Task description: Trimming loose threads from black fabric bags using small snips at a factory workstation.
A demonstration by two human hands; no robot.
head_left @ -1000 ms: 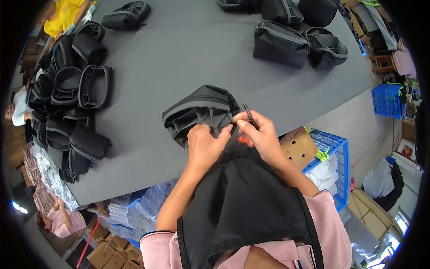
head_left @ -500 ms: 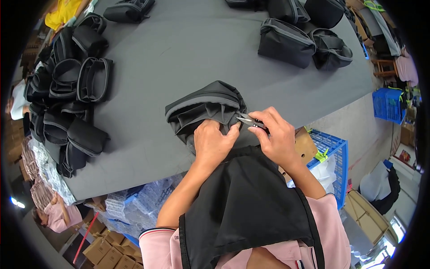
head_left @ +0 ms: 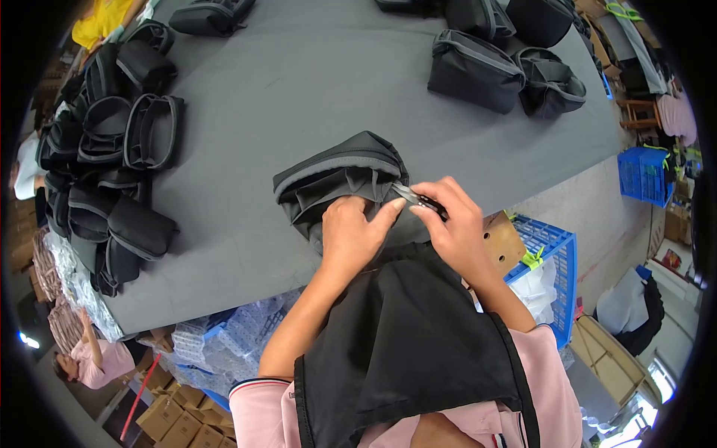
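Note:
A black fabric pouch (head_left: 340, 166) with grey edging lies in front of me on the grey table, its mouth open toward me and inner dividers showing. My left hand (head_left: 348, 233) grips the pouch at its near edge, thumb outside and the other fingers partly hidden inside the opening. In my right hand (head_left: 452, 213) is a pair of small thread snips (head_left: 420, 200) with dark handles. Their metal blades reach the right corner of the pouch's opening, just past my left thumb. Any thread between the blades is too small to make out.
Several similar black pouches (head_left: 153, 133) are heaped along the table's left side. More pouches (head_left: 476, 71) stand at the far right. Below the table's right edge is a blue plastic crate (head_left: 565, 287) with cardboard. Clear plastic packaging (head_left: 239, 340) sits under the near edge. Other people are beyond the left side.
The snips have turned slightly, their tips now further up at the pouch's corner. My right hand has shifted a little with them. My left hand keeps its hold.

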